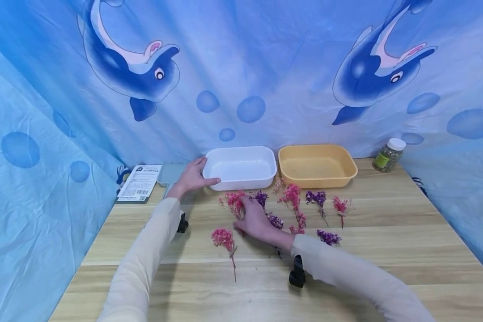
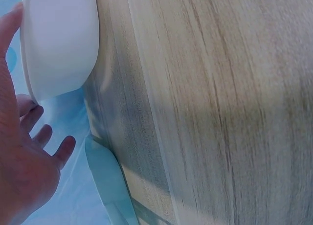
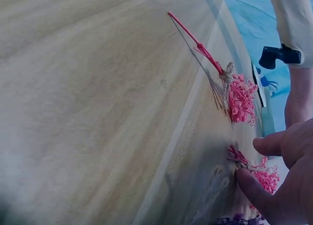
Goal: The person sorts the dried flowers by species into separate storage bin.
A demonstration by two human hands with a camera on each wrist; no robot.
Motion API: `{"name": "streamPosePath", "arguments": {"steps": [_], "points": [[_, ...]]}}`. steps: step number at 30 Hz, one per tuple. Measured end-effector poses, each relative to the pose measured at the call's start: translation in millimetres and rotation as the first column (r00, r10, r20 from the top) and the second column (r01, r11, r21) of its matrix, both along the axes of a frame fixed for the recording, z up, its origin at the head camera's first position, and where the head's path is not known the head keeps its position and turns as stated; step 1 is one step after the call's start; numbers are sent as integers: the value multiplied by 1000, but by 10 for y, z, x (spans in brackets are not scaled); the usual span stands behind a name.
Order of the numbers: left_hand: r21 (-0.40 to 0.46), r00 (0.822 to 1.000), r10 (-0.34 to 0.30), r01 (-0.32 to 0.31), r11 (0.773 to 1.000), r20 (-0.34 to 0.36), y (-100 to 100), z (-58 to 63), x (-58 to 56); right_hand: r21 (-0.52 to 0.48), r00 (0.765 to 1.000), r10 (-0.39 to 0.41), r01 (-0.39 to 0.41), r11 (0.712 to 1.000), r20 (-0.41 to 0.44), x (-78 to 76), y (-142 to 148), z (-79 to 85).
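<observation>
My left hand [image 1: 193,176] grips the left end of the white basin [image 1: 241,184], thumb at the front corner. In the left wrist view its index fingertip bends behind the basin rim [image 2: 29,83], while the other fingers spread free. My right hand [image 1: 257,221] reaches down over a small bunch of pink dried flowers [image 1: 234,202] in front of the basin. The right wrist view shows the index fingertip right at its tied stems [image 3: 238,157], with the thumb held apart. Nearer me lies another pink bunch [image 1: 223,239], tied with twine.
Right of the white basin stands a yellow basin [image 1: 318,182]. Several pink and purple bunches, including a purple one [image 1: 316,198], lie before it. A lidded jar [image 1: 388,156] is at the back right. At the back left are a printed card [image 1: 141,183] and a pale blue tray [image 1: 170,172].
</observation>
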State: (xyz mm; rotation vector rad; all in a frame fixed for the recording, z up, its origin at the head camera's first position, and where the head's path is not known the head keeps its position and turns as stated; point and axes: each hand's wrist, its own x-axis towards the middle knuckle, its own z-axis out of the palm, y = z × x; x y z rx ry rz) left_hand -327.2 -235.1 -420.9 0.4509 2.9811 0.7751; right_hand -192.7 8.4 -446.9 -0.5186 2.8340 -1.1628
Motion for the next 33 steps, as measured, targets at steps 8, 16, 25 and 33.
{"name": "streamPosePath", "arguments": {"steps": [8,16,25,33], "points": [[-1,1000,3,-3,1000,1,4,13,7,10,1000,3,-3,1000,24,-37,-59,19],[-4,1000,-3,3,1000,-4,10,25,-6,56,1000,-19,19,998,-2,-86,-95,-6],[2,1000,7,-7,1000,0,10,29,22,41,998,-38,36,999,45,-92,-112,-16],[6,1000,10,-10,1000,6,10,24,33,16,999,-26,26,1000,29,-70,-85,0]]}}
